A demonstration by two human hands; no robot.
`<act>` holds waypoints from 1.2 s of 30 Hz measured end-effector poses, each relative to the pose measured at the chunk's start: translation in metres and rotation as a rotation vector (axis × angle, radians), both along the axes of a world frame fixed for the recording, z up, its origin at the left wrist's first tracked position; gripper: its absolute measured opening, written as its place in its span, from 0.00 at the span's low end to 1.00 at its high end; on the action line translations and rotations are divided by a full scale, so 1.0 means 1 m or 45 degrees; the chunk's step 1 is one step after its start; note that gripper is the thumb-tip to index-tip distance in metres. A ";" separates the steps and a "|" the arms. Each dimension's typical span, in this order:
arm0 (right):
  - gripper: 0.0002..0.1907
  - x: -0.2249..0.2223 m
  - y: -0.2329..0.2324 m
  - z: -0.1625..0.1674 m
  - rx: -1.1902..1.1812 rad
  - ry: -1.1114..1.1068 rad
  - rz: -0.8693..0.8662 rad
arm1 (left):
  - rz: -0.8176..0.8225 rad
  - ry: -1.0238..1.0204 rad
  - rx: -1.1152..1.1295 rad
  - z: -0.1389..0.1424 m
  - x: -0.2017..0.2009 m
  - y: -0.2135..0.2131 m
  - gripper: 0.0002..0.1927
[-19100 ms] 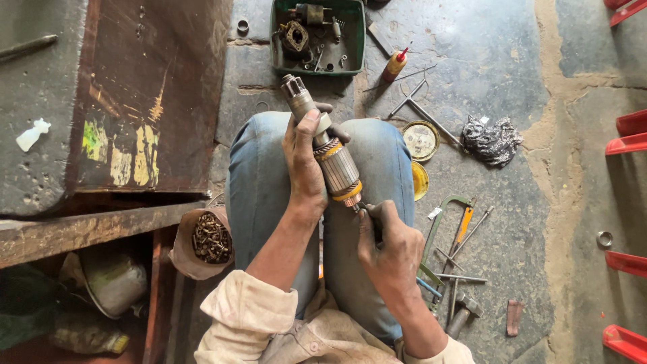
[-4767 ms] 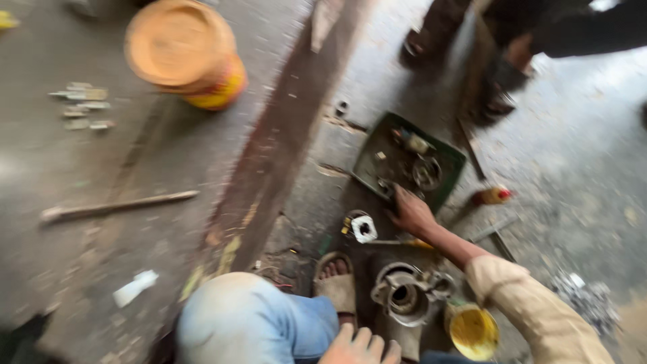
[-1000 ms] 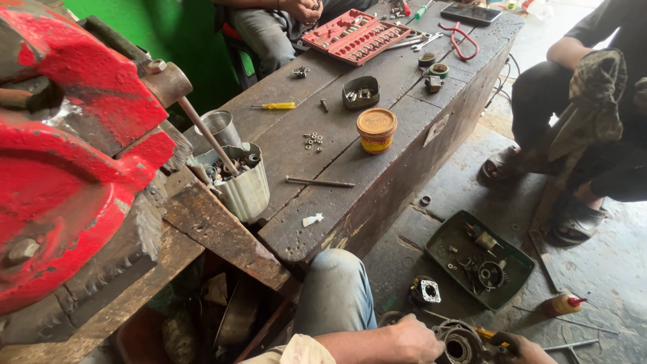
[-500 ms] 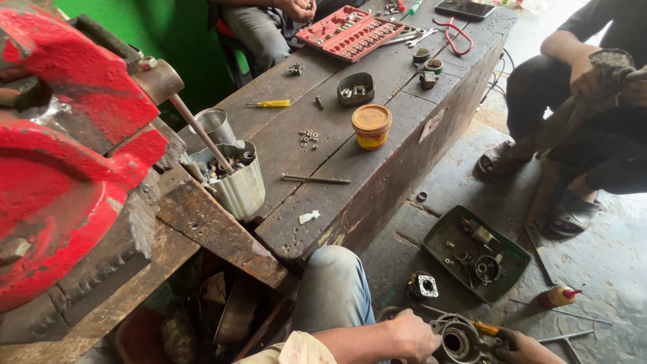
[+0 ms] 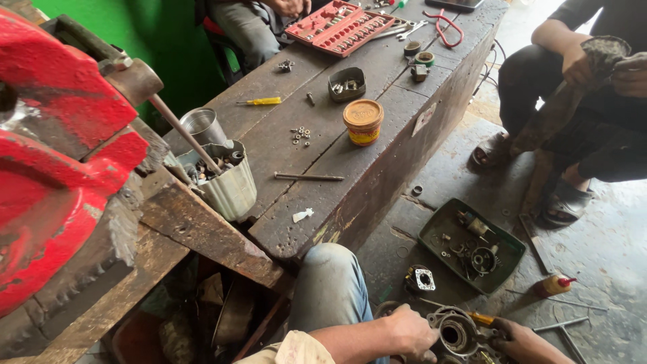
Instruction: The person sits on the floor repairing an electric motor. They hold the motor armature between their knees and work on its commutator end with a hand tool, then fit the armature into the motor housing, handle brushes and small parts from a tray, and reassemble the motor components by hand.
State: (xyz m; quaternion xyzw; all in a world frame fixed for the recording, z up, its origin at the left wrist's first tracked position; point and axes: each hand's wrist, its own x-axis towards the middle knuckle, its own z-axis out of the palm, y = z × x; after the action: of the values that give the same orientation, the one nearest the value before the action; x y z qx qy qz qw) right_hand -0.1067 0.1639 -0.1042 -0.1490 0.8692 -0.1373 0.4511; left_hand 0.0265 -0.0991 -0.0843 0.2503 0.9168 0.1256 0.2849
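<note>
A: Hands first?

B: Left hand (image 5: 412,331) is closed on the rim of a round metal housing (image 5: 459,333) on the floor, seemingly steadying it. Right hand (image 5: 522,340) sits on the housing's far side, fingers curled; an orange-handled tool (image 5: 482,318) lies just beside it, but I cannot tell whether the hand grips it.

A: Around the housing?

B: Just above it, a small square-flanged part (image 5: 421,278). Up and right, a green tray (image 5: 502,232) holds loose motor pieces, likely kept together so none stray. Right of the housing, a red-capped bottle (image 5: 552,286).

A: Farther out?

B: Above and left, the wooden bench (image 5: 350,155) carries an orange tin (image 5: 363,122), a yellow screwdriver (image 5: 261,101), a red socket set (image 5: 339,27). Far left, a red vise (image 5: 54,155). Another person crouches upper right, hands on a rag (image 5: 573,87).
</note>
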 end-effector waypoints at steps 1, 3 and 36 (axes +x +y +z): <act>0.31 0.000 0.000 0.000 0.022 0.012 0.002 | 0.000 0.009 0.006 0.001 0.001 0.000 0.29; 0.32 -0.001 0.000 0.001 -0.008 -0.020 -0.036 | -0.012 0.023 0.006 0.001 0.001 -0.001 0.29; 0.32 -0.004 0.039 -0.004 -0.439 -0.754 -1.040 | -0.027 0.023 0.038 -0.008 0.002 0.004 0.27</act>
State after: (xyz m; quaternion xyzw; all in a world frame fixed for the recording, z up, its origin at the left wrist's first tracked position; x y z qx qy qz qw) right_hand -0.1106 0.2032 -0.1082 0.1746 0.6566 -0.4789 0.5559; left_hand 0.0283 -0.0947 -0.0924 0.2653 0.9146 0.1342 0.2742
